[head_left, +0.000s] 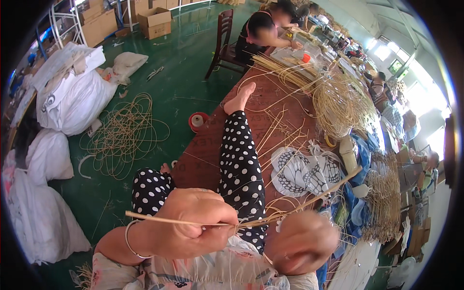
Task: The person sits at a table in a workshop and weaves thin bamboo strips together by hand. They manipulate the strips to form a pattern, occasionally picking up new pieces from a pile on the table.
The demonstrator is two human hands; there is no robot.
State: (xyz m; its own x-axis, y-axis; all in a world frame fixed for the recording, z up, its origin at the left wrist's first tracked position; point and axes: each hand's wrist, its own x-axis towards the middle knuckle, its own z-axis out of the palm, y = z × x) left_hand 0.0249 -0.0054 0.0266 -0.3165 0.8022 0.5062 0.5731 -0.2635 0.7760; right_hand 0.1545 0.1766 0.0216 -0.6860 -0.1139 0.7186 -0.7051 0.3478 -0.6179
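Note:
My left hand (195, 220), with a pale bracelet at the wrist, is closed in a pinch over my lap. Between its thumb and fingers it grips a thin tan cane strip (164, 218), whose cut end sticks out to the left. The strip's line carries on to the right as a longer length (309, 200) that rises past my other hand. Beside it my right hand (304, 241) is smeared by motion, its fingers curled but not clear. Whether it holds anything cannot be made out. Under both hands lie my polka-dot trousers (241, 159).
My leg stretches across a reddish-brown table (203, 145). On it lie white butterfly-patterned pieces (304, 171), cane bundles (338, 101) and a red-rimmed thread spool (196, 121). A cane coil (123, 140) and white sacks (79, 101) rest on the green floor. A co-worker (266, 29) sits at the far end.

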